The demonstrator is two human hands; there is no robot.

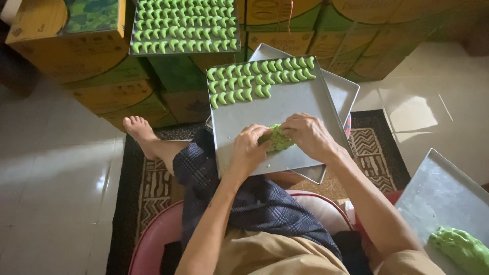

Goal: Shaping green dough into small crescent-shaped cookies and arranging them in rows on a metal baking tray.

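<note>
Both hands, left hand (pixel 250 147) and right hand (pixel 307 135), pinch a green dough lump (pixel 279 137) lying crosswise on the tray (pixel 285 107).

bare tray middle (pixel 285 109), crescent rows (pixel 260 79) beyond

Bare forearms and one bare foot (pixel 138 130); a dark checked cloth (pixel 254 203) wraps the lap, apparently over tan fabric.

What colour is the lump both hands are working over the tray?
Light green dough, pinched between left hand and right hand; head view.
</note>
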